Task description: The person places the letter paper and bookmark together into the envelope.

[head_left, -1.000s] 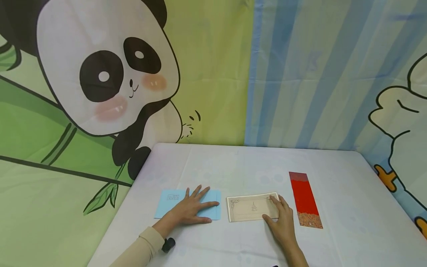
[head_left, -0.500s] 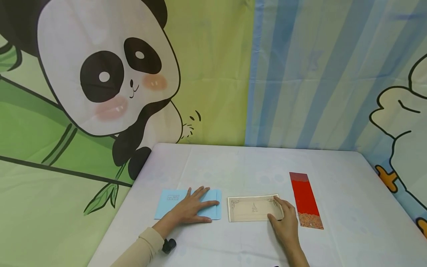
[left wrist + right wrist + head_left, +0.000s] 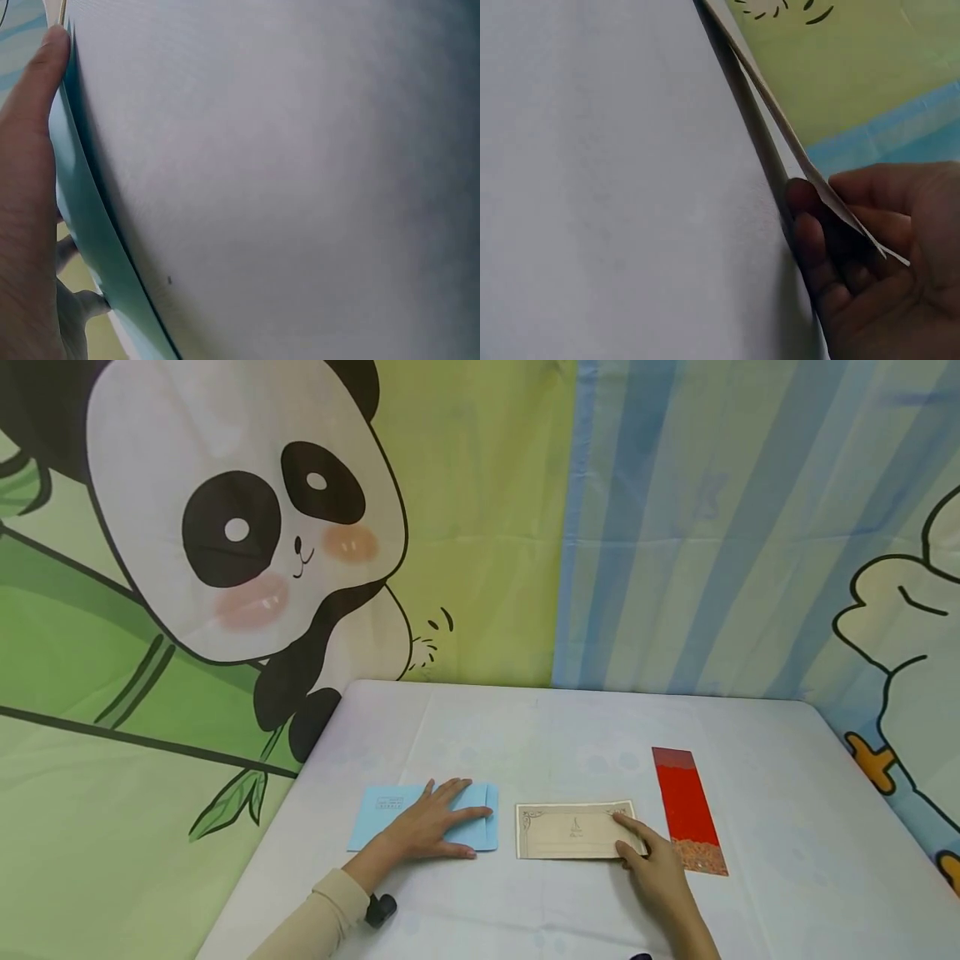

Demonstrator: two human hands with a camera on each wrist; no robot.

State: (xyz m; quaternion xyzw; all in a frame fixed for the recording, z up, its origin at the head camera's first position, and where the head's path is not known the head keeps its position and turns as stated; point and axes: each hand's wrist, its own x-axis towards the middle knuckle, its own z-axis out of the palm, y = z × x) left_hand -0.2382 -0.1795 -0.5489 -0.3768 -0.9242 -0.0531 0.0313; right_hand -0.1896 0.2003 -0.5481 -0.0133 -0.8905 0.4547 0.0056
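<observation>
My left hand point(image 3: 431, 827) lies with fingers spread on a light blue envelope point(image 3: 367, 827) at the left of the table; its palm and fingers cover part of that envelope. In the left wrist view, the thumb point(image 3: 45, 75) rests along the envelope's edge point(image 3: 97, 240). Right of it is a cream envelope point(image 3: 547, 835) with a printed border and a small drawing. My right hand point(image 3: 656, 864) pinches its right end. In the right wrist view, curled fingers point(image 3: 810, 236) sit beneath the cream envelope point(image 3: 780, 124), whose held end is lifted off the table.
A red paper strip point(image 3: 684, 802) with an orange patterned end lies just right of the right hand. A small black object point(image 3: 381, 910) is beside the left wrist. The white table point(image 3: 480, 735) backs onto a cartoon panda curtain point(image 3: 480, 527).
My right hand has slid a little right and now grips the cream envelope's end, which has shifted slightly right. The left hand stays on the blue envelope.
</observation>
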